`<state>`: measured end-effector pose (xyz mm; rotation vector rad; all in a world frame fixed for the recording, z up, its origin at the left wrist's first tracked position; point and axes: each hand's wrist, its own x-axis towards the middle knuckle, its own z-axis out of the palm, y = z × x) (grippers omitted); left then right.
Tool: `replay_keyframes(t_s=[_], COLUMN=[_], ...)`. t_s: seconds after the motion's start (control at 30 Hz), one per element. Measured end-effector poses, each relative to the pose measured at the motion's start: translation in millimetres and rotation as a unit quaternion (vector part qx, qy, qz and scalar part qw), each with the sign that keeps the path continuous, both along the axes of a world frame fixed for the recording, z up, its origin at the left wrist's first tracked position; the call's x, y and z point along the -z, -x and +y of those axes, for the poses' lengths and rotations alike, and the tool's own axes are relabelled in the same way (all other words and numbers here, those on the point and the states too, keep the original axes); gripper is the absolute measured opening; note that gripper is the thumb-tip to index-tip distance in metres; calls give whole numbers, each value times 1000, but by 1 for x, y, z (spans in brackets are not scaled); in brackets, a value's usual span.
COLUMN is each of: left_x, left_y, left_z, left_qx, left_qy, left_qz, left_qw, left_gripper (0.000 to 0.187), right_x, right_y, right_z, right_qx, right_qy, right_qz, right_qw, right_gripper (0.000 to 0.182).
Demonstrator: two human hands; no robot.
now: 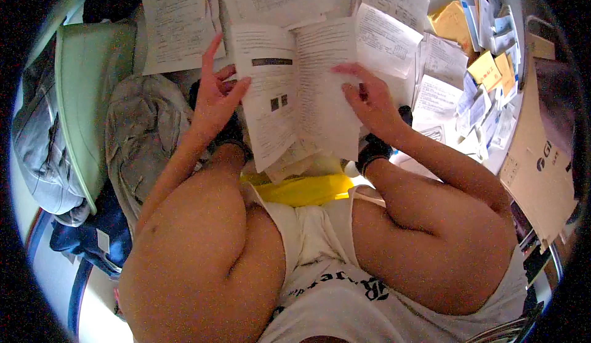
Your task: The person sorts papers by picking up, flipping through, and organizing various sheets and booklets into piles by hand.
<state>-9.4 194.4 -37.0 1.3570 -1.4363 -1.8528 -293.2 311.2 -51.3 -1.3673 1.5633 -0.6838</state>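
Note:
A creased printed paper (326, 106), with text on both halves and a dark bar and two small dark squares on its left half, spreads out between my legs. My left hand (218, 96) is at its left edge, the thumb over the front and the index finger stretched upward; it seems to pinch the edge. In front of the right half is my right hand (374, 100), its index finger and thumb apart and bent towards the page. Its other fingers are curled and partly hidden.
More printed sheets (175, 23) lie beyond the paper. Envelopes (486, 72) pile up at right beside a cardboard piece (538, 170). A yellow item (305, 189) lies between my legs. Grey cloth (144, 124) and a pale green bin-like thing (92, 96) are at left.

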Motion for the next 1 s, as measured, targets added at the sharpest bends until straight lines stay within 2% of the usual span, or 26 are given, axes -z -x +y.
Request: replay_keyframes(t_s=[0.03,0.07,0.1,0.17,0.27,0.33,0.63,0.9,0.97,1.0], left_x=[0,0,7,25,8,11,18,22,19,18], left_y=[3,6,7,11,29,34,37,35,36,36], left_z=[1,2,2,1,0,1,4,9,9,10], left_qx=[12,23,23,113,173,172,166,142,132,132], left_qy=[-46,-92,-91,-106,-51,-62,-105,-128,-142,-142], left_qz=[24,48,48,38,45,53,129,135,106,106], left_qw=[999,994,994,987,982,982,972,972,975,975], left_gripper=[76,75,75,72,69,68,63,58,57,57], right_x=[0,2,4,4,-11,-22,-9,0,7,11], right_y=[-3,-7,-13,-23,-34,-40,-36,-37,-35,-35], right_z=[-4,-8,-11,-17,-29,-35,-37,-35,-34,-33], right_qx=[-23,-23,-22,-21,-23,-29,-28,-43,-45,-29], right_qy=[-5,-5,-2,1,-60,-77,-78,-59,-58,-87], right_qz=[10,10,13,16,-12,-33,-60,-107,-107,-119], right_qw=[1000,1000,1000,1000,998,996,995,992,992,989], right_gripper=[21,21,20,21,31,40,47,38,37,36])
